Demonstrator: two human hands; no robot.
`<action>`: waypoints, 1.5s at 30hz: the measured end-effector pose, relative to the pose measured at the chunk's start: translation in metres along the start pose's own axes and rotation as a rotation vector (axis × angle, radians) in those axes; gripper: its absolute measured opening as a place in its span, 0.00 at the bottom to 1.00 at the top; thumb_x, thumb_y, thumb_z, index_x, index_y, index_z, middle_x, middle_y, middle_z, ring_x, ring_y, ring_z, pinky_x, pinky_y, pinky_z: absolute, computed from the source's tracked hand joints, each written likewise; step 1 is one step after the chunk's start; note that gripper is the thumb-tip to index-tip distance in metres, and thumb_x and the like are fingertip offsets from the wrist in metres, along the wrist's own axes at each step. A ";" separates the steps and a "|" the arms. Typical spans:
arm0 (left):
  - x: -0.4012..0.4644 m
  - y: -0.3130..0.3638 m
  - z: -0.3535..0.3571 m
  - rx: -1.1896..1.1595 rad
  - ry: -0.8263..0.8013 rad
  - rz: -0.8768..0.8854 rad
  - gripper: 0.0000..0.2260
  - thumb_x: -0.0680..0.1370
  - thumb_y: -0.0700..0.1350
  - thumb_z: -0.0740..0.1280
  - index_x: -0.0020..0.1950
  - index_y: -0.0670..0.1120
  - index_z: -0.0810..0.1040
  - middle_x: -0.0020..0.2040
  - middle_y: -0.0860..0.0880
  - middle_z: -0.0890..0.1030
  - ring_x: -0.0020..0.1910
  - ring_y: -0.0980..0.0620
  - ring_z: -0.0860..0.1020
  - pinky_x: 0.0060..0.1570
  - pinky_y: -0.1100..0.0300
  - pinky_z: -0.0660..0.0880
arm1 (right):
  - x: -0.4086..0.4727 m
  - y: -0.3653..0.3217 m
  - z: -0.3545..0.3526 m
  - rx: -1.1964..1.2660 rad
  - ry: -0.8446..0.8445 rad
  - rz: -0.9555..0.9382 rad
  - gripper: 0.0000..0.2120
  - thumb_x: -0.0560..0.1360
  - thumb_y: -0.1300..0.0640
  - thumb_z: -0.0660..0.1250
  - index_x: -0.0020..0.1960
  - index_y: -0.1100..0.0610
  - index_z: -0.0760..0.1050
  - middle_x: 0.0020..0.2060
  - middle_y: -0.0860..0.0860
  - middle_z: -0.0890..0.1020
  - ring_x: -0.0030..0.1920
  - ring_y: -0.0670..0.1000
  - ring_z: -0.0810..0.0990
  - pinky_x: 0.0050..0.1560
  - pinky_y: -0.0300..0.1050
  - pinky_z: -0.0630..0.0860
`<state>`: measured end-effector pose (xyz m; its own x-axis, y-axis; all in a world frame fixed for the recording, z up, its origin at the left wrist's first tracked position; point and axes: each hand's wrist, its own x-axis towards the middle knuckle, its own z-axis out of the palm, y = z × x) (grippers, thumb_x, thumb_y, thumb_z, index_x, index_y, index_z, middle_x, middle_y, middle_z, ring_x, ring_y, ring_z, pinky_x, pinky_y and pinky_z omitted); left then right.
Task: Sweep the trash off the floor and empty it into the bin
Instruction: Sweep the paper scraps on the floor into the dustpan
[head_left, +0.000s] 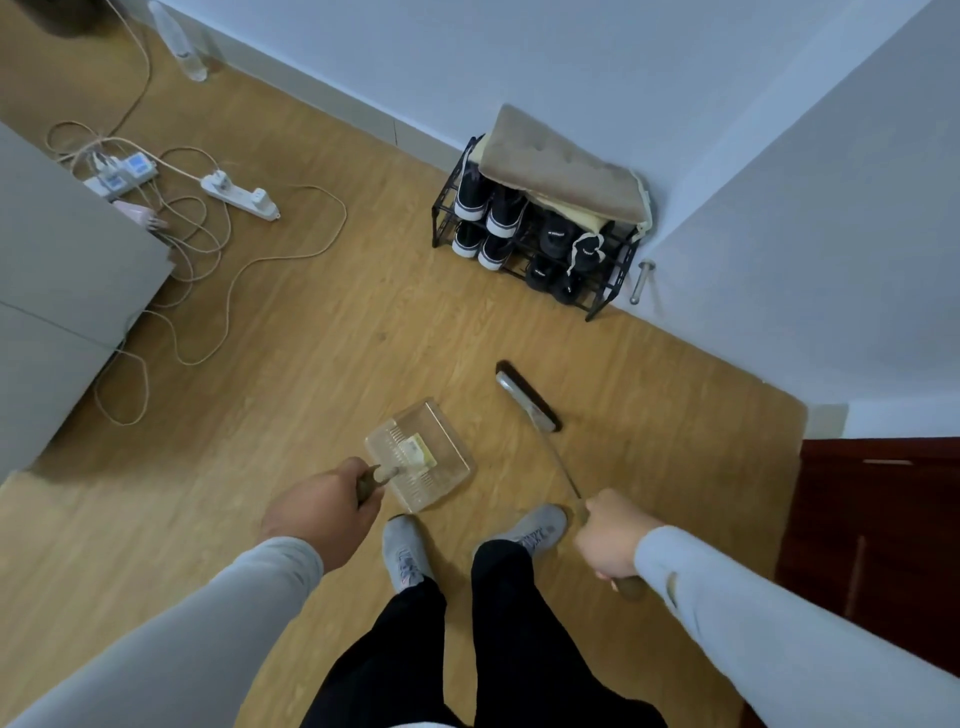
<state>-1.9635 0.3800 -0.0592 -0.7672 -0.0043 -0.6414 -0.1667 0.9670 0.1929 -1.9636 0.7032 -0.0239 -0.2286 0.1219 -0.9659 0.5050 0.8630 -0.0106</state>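
Left hand closed on dustpan handle; trash scrap already lies in the pan, just fwd of that grip. Right hand closed on broom stick; broom head sits right of pan, long axis running diagonally away. Bin not in view.

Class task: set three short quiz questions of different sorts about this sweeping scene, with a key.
1. True or false: the left hand holds the broom.
2. Where does the piece of trash lie? A) in the clear dustpan B) on the bare floor C) on the shoe rack
3. Fill in: the right hand grips the broom's ______.

Key: 1 false, it holds the dustpan's handle; 2 A; 3 handle.
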 end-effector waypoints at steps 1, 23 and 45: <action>0.000 0.001 0.002 -0.005 0.004 0.007 0.09 0.81 0.60 0.59 0.53 0.57 0.72 0.37 0.55 0.80 0.36 0.52 0.80 0.39 0.53 0.81 | -0.004 -0.005 0.011 -0.003 -0.041 -0.016 0.17 0.74 0.65 0.61 0.63 0.61 0.77 0.37 0.56 0.80 0.37 0.56 0.81 0.39 0.46 0.80; 0.058 0.026 -0.029 -0.183 0.084 -0.090 0.11 0.81 0.57 0.60 0.54 0.52 0.74 0.39 0.53 0.78 0.39 0.47 0.79 0.37 0.55 0.76 | 0.034 -0.040 -0.075 0.045 0.289 0.023 0.12 0.71 0.63 0.61 0.47 0.64 0.83 0.30 0.57 0.83 0.31 0.57 0.82 0.31 0.41 0.76; 0.017 -0.028 -0.067 -0.266 0.101 -0.137 0.09 0.81 0.59 0.60 0.51 0.55 0.73 0.40 0.55 0.79 0.38 0.50 0.78 0.34 0.57 0.72 | -0.091 -0.043 -0.073 0.203 0.195 -0.086 0.30 0.78 0.63 0.64 0.80 0.54 0.64 0.34 0.56 0.79 0.24 0.47 0.72 0.26 0.42 0.70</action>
<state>-2.0137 0.3359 -0.0255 -0.7817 -0.1678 -0.6006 -0.4187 0.8550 0.3061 -2.0255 0.6908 0.0833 -0.4234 0.1608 -0.8915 0.6285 0.7609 -0.1612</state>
